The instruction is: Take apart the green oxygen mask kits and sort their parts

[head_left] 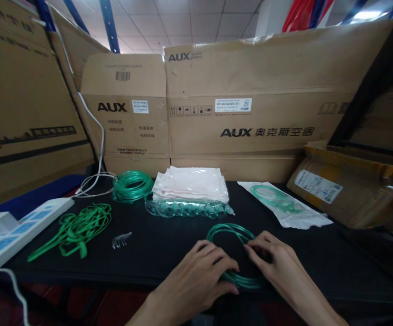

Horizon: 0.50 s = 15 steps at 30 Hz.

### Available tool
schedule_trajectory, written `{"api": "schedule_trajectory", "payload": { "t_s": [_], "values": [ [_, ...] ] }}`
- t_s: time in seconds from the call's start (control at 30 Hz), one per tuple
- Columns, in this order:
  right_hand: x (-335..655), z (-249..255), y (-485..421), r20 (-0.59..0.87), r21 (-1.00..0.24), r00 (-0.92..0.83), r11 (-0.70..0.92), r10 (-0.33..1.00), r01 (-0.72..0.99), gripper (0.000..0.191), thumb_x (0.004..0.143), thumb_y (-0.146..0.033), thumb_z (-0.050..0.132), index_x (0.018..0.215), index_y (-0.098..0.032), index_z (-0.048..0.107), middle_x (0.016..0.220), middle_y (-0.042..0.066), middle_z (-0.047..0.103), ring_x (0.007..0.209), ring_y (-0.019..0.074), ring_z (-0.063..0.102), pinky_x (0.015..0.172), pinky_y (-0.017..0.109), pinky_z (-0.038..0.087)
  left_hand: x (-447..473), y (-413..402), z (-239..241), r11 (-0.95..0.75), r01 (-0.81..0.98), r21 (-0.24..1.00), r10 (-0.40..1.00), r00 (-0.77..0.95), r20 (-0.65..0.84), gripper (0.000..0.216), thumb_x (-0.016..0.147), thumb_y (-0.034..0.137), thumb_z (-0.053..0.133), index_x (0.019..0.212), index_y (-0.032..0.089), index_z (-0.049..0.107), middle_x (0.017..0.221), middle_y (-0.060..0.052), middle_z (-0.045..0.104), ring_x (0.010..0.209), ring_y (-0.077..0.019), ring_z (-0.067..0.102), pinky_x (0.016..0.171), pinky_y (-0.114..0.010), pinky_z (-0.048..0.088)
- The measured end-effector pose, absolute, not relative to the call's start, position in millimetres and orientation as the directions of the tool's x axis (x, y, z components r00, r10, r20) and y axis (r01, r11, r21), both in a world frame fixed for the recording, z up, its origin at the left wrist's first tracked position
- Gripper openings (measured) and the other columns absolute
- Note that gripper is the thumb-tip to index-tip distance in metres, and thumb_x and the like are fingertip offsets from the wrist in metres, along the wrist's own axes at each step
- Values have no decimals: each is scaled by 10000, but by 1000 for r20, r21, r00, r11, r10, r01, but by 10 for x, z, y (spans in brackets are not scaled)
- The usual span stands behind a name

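A coil of green tubing lies on the black table right in front of me. My left hand rests on the coil's near left side, fingers curled down over the tube. My right hand pinches the coil's right side between thumb and fingertips. Part of the coil is hidden under both hands.
Farther back lie a stack of clear pouches, a row of green masks, another tubing coil and a bagged set. Green straps, a small clear connector and a power strip sit left. Cardboard boxes wall the back.
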State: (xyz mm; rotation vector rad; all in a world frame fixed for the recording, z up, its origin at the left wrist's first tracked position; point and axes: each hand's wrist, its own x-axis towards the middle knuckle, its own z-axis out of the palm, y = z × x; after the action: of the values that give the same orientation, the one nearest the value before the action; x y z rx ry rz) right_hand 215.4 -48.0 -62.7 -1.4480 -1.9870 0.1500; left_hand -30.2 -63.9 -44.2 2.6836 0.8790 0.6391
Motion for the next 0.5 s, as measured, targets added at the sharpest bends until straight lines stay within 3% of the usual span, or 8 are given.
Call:
{"api": "schedule_trajectory", "payload": {
  "t_s": [0.17,0.33,0.5],
  "values": [
    [2170,-662,-459,418,-364,-109,277,902,889,164,898,-312,604,809,-244,724,1250,163,670,1116,355,686,933,485,562,-176,-626,-486,-781,507,365,620,703,349,277,941,466,706,1116,256,661,1113,17,703,1076,-199,644,1023,-360,422],
    [2112,-607,-302,333,-322,-86,199,939,926,155,902,-393,641,894,-241,613,945,100,705,901,312,701,808,440,571,-66,-583,-533,-726,540,426,681,650,337,317,904,517,728,1039,236,673,1071,6,704,1100,-222,634,1070,-410,398],
    [2116,-644,-139,296,-300,-45,138,954,944,197,905,-339,607,1019,-184,645,972,161,727,880,334,737,785,440,565,20,-588,-544,-618,606,502,784,519,339,434,759,547,859,961,220,658,1078,-20,675,1091,-281,596,1014,-477,441]
  ]
}}
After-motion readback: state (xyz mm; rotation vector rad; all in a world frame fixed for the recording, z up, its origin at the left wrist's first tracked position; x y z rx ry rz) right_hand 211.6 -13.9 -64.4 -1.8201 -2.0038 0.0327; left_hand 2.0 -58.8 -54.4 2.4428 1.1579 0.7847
